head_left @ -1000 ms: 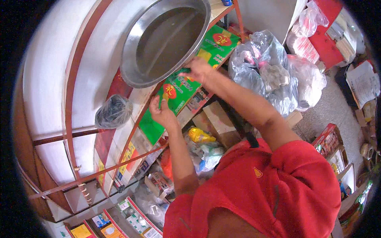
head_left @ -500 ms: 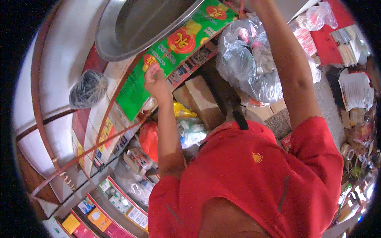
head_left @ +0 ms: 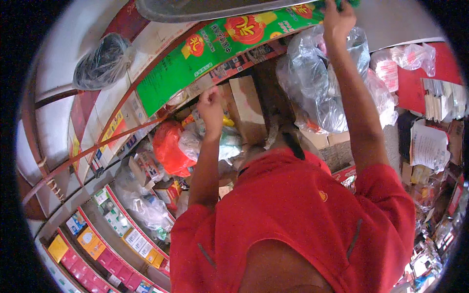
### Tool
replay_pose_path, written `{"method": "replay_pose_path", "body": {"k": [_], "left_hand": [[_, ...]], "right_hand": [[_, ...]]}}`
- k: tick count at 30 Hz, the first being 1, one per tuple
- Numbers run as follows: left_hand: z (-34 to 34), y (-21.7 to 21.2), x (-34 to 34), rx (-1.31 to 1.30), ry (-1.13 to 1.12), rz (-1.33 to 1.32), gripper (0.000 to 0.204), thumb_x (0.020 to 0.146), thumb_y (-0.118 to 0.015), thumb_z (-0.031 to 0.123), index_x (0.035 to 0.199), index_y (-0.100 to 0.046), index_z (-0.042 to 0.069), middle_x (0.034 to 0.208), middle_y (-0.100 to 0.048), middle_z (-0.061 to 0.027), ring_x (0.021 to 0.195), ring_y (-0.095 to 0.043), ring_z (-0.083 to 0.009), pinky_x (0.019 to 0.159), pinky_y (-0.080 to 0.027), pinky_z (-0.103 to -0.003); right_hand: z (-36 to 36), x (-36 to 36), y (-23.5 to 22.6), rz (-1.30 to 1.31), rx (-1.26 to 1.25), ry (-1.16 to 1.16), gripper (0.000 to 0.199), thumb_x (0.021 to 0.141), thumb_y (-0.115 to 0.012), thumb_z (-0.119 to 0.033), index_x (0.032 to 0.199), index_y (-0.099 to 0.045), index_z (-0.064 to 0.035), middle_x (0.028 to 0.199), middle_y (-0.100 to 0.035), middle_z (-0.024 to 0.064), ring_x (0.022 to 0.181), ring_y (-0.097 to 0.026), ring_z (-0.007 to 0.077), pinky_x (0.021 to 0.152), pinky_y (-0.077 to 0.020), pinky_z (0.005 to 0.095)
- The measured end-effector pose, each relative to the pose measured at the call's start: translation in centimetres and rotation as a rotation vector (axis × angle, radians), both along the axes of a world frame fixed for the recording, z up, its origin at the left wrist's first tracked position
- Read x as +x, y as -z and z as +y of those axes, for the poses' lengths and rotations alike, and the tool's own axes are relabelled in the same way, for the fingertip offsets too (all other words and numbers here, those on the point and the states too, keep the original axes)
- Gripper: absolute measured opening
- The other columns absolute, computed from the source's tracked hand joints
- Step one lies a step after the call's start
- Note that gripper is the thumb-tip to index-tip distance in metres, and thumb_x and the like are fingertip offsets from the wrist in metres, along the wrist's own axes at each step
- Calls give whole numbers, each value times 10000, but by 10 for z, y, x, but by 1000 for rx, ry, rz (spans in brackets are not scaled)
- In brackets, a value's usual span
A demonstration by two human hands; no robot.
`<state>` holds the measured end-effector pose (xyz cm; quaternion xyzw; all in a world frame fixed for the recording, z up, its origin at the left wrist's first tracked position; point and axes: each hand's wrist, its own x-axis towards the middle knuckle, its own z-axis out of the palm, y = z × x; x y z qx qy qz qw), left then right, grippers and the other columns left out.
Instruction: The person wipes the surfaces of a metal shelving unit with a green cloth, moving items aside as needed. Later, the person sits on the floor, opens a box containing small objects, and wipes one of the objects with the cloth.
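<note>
My left hand (head_left: 211,111) hovers just below the edge of a long green cardboard strip (head_left: 168,80) printed with red and yellow lanterns. Its fingers are curled in and nothing shows in them. At the top edge of the view, my right hand (head_left: 339,23) reaches to the far right end of the strip. Its fingers are bent beside a dark green bit (head_left: 355,4); what they hold is partly cut off by the picture's rim. Behind the strip, a large grey metal basin (head_left: 195,15) shows only its near rim and side.
A big clear plastic bag (head_left: 312,78) lies below my right forearm. A red plastic bag (head_left: 171,149) and an open brown carton (head_left: 248,105) sit under the strip. Shelves of small boxes (head_left: 105,251) stand lower left. A bundled clear bag (head_left: 102,61) lies upper left.
The view has shifted, so the basin and strip sit higher. My left hand has come away from the green strip. My right hand, mostly cut off before, now shows at the top.
</note>
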<state>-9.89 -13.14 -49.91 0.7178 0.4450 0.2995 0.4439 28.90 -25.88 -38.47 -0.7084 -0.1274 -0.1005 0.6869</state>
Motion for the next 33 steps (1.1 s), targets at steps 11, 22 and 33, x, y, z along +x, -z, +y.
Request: {"method": "replay_pose_path", "body": {"k": [11,22,33], "left_hand": [[-9,40,-21,-656,11,-184,183,827,-626,17,1009,-625,-5,944,-659,-104,826,-645,-185,735,-535,-289],[59,133,84,-1046,-163,-492,118,893,-546,128,1004,-564,90,853,-643,-51,680,-635,-192,548,-526,-309],[6,132,222,-1150,-137,-453,138,837,-666,145,947,-594,106,867,-612,-8,791,-578,-149,715,-505,-308]], "right_hand": [[85,-190,243,1423,560,-393,229,850,-529,5,1078,-522,6,1080,-535,153,962,-555,308,752,-552,425],[158,-199,265,1312,472,-685,338,838,-584,46,1161,-503,-13,1029,-601,150,863,-621,301,722,-540,444],[98,-67,252,1372,365,-377,211,784,-717,-56,942,-645,63,808,-642,167,694,-636,269,569,-495,449]]}}
